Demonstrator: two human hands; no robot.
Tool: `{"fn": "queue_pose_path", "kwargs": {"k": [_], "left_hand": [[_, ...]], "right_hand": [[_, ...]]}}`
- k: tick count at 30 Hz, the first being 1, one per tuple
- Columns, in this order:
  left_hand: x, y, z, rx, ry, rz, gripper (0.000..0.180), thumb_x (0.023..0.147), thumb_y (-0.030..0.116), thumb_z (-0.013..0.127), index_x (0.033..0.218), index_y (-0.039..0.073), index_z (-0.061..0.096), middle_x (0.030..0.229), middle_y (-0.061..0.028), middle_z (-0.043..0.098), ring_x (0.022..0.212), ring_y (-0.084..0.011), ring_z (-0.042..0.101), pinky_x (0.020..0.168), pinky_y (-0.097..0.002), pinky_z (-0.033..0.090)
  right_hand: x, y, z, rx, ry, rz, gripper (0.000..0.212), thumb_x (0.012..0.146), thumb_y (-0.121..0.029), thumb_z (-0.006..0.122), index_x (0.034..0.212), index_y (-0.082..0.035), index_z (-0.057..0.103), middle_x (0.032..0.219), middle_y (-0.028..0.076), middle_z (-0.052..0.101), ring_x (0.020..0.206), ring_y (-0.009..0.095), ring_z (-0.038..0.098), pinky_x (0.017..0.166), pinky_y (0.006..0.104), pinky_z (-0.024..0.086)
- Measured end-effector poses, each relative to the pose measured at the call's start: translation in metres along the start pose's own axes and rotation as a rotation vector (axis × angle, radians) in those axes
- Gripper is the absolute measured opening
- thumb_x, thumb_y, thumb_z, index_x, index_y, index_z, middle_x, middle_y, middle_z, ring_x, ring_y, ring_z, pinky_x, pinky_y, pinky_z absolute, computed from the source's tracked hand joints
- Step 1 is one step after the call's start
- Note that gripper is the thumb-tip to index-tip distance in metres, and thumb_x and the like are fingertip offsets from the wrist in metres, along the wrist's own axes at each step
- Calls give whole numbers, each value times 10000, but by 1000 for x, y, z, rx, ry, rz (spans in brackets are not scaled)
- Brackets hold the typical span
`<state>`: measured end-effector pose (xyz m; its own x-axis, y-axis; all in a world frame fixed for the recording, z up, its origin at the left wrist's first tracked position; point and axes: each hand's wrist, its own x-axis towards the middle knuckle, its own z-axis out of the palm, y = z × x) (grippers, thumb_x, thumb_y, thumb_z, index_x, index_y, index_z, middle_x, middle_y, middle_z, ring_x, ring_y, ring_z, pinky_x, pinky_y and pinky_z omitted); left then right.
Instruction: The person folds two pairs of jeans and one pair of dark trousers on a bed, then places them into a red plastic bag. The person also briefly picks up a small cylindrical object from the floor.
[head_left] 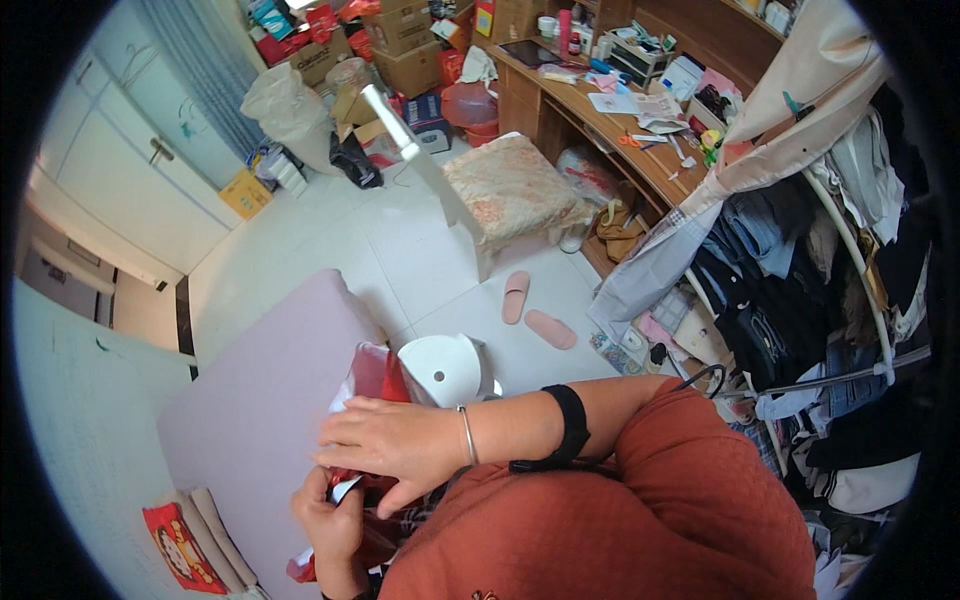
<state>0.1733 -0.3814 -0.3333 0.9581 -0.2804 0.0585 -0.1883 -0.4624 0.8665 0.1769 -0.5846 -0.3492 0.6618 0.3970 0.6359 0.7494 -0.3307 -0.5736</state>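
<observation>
A red plastic bag (pixel 372 385) with a bit of white showing sits bunched in the person's lap, near the bottom left of the scene. It looks thin, soft, light and likely slippery, best pinched at its crumpled edge. The right hand (pixel 395 440) lies flat across it, fingers spread, while the left hand (pixel 328 520) is closed on its lower fold. Just beyond stands a white stool (pixel 445 368); farther off, pink slippers (pixel 533 311) lie on the tiled floor (pixel 330 225).
</observation>
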Motion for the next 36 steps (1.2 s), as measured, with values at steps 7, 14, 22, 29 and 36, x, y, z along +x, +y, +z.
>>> {"fn": "queue_pose_path", "kwargs": {"k": [7, 14, 22, 29, 36], "left_hand": [[49, 46, 114, 83, -332, 197, 87, 689, -28, 665, 707, -7, 583, 611, -35, 562, 598, -76, 476, 532, -274, 401], [95, 87, 195, 101, -616, 399, 140, 669, -52, 634, 757, 22, 553, 667, -70, 558, 573, -170, 519, 532, -286, 407], [123, 94, 240, 66, -884, 411, 308, 660, -59, 631, 955, 21, 597, 869, -118, 621, 792, -291, 613, 677, -355, 489], [142, 73, 262, -106, -1018, 489, 285, 808, -13, 686, 1080, 30, 609, 1034, -123, 637, 943, -292, 641, 820, -345, 520], [205, 18, 200, -159, -927, 264, 138, 885, 25, 672, 1014, -3, 631, 938, -91, 687, 892, -179, 662, 832, -311, 524]], "right_hand": [[-79, 34, -69, -98, -254, 403, 160, 737, -167, 685, 833, -39, 671, 871, 149, 680, 879, 354, 640, 792, 460, 498], [-151, 59, -139, 78, -193, 555, 175, 782, -171, 674, 846, -20, 612, 811, 170, 637, 800, 374, 620, 702, 468, 488], [-186, 47, -175, 133, -2, 884, 256, 858, -280, 632, 836, -25, 616, 778, 198, 648, 760, 398, 639, 667, 466, 474], [-213, 55, -154, 180, 181, 1081, 260, 973, -272, 586, 885, -35, 649, 712, 53, 644, 668, 188, 617, 658, 331, 485], [-235, 70, -141, 386, 492, 1389, 317, 947, -281, 617, 806, 1, 650, 727, 30, 646, 686, 113, 571, 655, 300, 473]]}}
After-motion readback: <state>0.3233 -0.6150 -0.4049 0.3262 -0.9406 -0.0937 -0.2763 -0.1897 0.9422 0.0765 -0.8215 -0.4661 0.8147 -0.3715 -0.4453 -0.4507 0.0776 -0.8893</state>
